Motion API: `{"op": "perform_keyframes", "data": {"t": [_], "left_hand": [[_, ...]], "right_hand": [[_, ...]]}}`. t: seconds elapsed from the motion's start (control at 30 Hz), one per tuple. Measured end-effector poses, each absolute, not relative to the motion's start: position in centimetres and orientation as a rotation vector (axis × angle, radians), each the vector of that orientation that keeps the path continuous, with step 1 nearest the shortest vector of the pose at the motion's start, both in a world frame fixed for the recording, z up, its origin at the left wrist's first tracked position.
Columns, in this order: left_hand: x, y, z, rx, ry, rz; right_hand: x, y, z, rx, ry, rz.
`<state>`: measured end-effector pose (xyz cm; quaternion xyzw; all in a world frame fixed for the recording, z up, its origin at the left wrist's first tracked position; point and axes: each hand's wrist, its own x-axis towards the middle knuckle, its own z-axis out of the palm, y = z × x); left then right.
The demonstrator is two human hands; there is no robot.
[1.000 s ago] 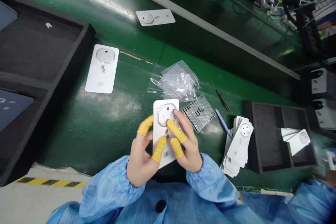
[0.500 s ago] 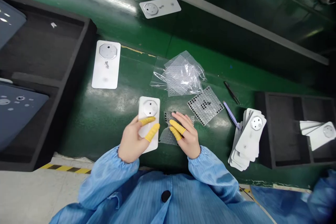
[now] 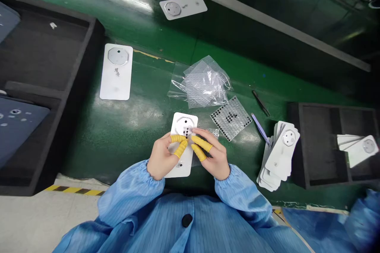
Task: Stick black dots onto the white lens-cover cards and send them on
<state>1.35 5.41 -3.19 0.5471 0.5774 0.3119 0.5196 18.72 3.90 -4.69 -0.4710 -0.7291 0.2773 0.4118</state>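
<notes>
A white panel point(image 3: 184, 166) with a round-cornered octagonal disc lies in front of me, under both hands. My left hand point(image 3: 166, 154), yellow covers on two fingertips, is closed over the panel's left side, thumb and finger meeting at a clear sheet. My right hand point(image 3: 212, 152), also with yellow fingertip covers, pinches the clear sheet point(image 3: 214, 131) with black dots; part of it lies over the panel below the disc. A second dotted sheet point(image 3: 231, 118) rests just beyond, beside a pile of clear plastic film point(image 3: 204, 83).
White panels lie at the left point(image 3: 116, 83) and far back point(image 3: 192, 4). Black tweezers point(image 3: 261, 103) and a lilac tool point(image 3: 260, 128) are near a stack of panels point(image 3: 282, 152). Black trays stand left point(image 3: 69, 83) and right point(image 3: 323, 146).
My left hand has moved right toward my right hand. The white panel has shifted right, and the dotted sheet now partly overlaps it.
</notes>
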Motion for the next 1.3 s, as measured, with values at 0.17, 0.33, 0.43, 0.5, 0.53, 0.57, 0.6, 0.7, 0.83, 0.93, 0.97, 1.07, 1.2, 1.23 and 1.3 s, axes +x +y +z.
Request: {"op": "perform_keyframes", "data": {"t": [0.17, 0.33, 0.43, 0.5, 0.53, 0.57, 0.6, 0.7, 0.83, 0.93, 0.97, 1.07, 1.2, 1.23, 1.3], "left_hand": [[1.5, 5.0, -3.4, 1.584, 1.362, 0.788], [1.8, 4.7, -3.7, 1.801, 1.386, 0.792], [1.8, 4.5, -3.8, 1.913, 1.416, 0.787], [1.7, 4.5, -3.8, 1.980, 1.418, 0.761], [1.5, 4.5, -3.9, 2.006, 1.414, 0.741], [1.3, 4.6, -4.0, 2.027, 1.410, 0.720], [1.2, 4.6, -4.1, 2.041, 1.404, 0.699], [0.7, 4.8, -4.3, 2.038, 1.381, 0.668], [0.3, 5.1, -4.6, 2.003, 1.360, 0.662], [0.0, 5.2, -4.6, 1.985, 1.339, 0.647], [0.0, 5.3, -4.6, 1.979, 1.333, 0.638], [0.0, 5.4, -4.5, 1.952, 1.318, 0.613], [-0.2, 5.5, -4.7, 1.812, 1.310, 0.640], [-0.4, 5.5, -4.7, 1.763, 1.318, 0.655], [-1.1, 5.3, -4.7, 1.663, 1.346, 0.695]], "right_hand": [[18.6, 4.8, -4.5, -1.091, -1.882, 0.663], [19.2, 4.5, -4.8, -1.098, -2.018, 0.583], [18.8, 4.2, -5.2, -1.071, -2.017, 0.589], [18.2, 4.3, -5.5, -1.068, -1.929, 0.648], [17.8, 4.4, -5.7, -1.088, -1.849, 0.700], [17.5, 4.5, -5.8, -1.116, -1.765, 0.754], [17.1, 4.6, -5.9, -1.147, -1.689, 0.803], [16.6, 4.7, -6.1, -1.197, -1.610, 0.880], [16.9, 4.6, -6.5, -1.186, -1.718, 0.884], [17.3, 4.6, -6.7, -1.147, -1.884, 0.857], [17.4, 4.6, -6.8, -1.136, -1.912, 0.854], [17.4, 4.7, -6.7, -1.146, -1.860, 0.901], [17.2, 5.0, -6.6, -1.282, -1.531, 0.978], [17.2, 5.0, -6.6, -1.303, -1.467, 0.968], [17.3, 5.0, -6.6, -1.319, -1.387, 0.949]]}}
